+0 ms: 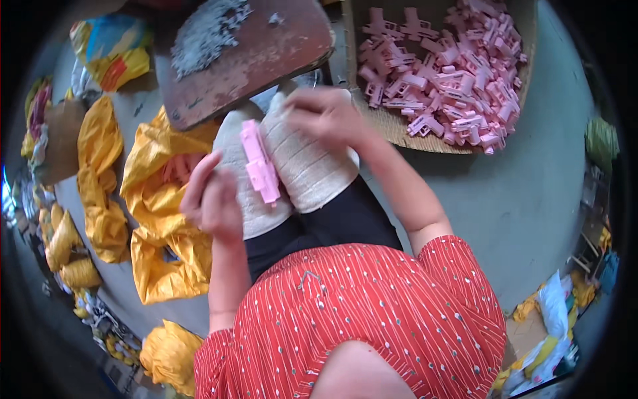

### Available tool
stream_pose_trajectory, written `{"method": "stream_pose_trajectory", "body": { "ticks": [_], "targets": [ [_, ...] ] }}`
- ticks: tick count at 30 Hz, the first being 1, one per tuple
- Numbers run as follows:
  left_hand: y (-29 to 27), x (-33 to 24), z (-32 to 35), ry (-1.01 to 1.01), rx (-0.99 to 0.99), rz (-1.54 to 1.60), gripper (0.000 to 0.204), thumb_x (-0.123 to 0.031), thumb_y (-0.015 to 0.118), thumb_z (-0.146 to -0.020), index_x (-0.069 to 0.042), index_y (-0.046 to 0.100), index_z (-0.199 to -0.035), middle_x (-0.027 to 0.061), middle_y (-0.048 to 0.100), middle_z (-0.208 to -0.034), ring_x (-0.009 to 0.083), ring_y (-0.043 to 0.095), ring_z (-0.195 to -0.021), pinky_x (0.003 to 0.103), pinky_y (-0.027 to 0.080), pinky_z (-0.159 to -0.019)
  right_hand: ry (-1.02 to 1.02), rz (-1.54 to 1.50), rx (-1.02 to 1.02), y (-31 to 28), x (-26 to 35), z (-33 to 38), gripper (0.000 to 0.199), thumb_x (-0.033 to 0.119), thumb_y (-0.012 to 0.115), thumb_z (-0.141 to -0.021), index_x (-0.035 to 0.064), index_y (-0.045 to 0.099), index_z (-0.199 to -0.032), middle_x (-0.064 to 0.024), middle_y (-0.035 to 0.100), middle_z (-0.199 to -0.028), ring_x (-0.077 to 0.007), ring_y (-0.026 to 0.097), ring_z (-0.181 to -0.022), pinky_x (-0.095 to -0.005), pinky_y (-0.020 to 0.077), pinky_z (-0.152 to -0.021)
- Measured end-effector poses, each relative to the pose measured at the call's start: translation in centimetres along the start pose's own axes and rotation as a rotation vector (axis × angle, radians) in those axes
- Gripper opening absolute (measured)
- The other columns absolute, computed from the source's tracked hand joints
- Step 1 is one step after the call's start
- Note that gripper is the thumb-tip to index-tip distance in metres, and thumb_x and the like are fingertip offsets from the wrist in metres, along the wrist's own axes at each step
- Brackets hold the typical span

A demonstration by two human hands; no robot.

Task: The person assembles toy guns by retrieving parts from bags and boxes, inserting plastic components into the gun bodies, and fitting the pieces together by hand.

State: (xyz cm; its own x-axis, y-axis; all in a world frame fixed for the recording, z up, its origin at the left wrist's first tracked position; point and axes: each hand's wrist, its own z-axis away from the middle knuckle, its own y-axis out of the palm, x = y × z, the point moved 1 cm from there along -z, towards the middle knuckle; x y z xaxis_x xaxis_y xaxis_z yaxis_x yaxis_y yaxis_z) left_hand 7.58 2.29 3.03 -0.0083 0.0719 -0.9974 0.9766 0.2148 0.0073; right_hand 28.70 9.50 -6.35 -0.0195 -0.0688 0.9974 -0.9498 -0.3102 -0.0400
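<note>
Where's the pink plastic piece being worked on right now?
In the head view, the pink plastic piece lies mid-frame on the cloth-covered knees, just right of the left hand and below-left of the right hand.

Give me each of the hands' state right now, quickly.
Left hand: closed on the long pink plastic clip, holding it over the lap.
Right hand: fingers curled near the knees; blurred, so whether it holds anything cannot be told.
</note>
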Motion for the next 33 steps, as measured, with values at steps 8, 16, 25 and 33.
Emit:
{"method": "stream_pose_trajectory", "body": {
  "ticks": [8,16,25,33],
  "targets": [
    [0.3,3.3,-0.5,-0.016,0.325,-0.97,0.058,-0.006,0.065,-0.083,-0.002,0.053,-0.14,0.0016,0.054,-0.067,0.009,0.047,-0.059,0.023,0.041,-0.059,0.501,1.522,-0.19,-22.6,-29.8,1.6,0.035,0.033,0.068,-0.082,0.0056,0.073,-0.103,-0.0174,0.072,-0.099,-0.0385,0.069,-0.093,-0.0495,0.0548,-0.082],
    [-7.0,1.5,-2.4,-0.42,0.133,-0.501,0.073,-0.012,0.067,-0.08,-0.002,0.042,-0.147,-0.0028,0.057,-0.072,0.0065,0.048,-0.063,0.021,0.042,-0.062,0.758,1.626,-0.336,-23.6,-37.4,7.7,0.038,0.025,0.058,-0.09,-0.0004,0.058,-0.119,-0.0204,0.067,-0.107,-0.0369,0.068,-0.093,-0.0472,0.0565,-0.077],
    [-28.2,8.1,-0.5,-0.584,-0.628,-0.297,0.072,-0.02,0.06,-0.09,-0.004,0.028,-0.152,0.01,0.067,-0.086,0.0071,0.04,-0.043,0.02,0.025,-0.036,0.688,1.146,-0.112,-23.3,-30.9,9.4,0.054,0.035,0.077,-0.074,0.0029,0.063,-0.116,-0.0241,0.063,-0.122,-0.0374,0.061,-0.112,-0.0498,0.0499,-0.093],
    [-23.1,8.1,-4.9,-0.474,-0.206,-0.398,0.057,-0.024,0.061,-0.093,-0.003,0.045,-0.144,0.0081,0.071,-0.087,0.0098,0.061,-0.06,0.021,0.04,-0.044,0.092,0.785,-0.549,-13.8,-12.8,7.0,0.058,0.009,0.077,-0.076,-0.0013,0.055,-0.128,-0.018,0.057,-0.125,-0.033,0.057,-0.113,-0.0408,0.0436,-0.102]
  ]
}}
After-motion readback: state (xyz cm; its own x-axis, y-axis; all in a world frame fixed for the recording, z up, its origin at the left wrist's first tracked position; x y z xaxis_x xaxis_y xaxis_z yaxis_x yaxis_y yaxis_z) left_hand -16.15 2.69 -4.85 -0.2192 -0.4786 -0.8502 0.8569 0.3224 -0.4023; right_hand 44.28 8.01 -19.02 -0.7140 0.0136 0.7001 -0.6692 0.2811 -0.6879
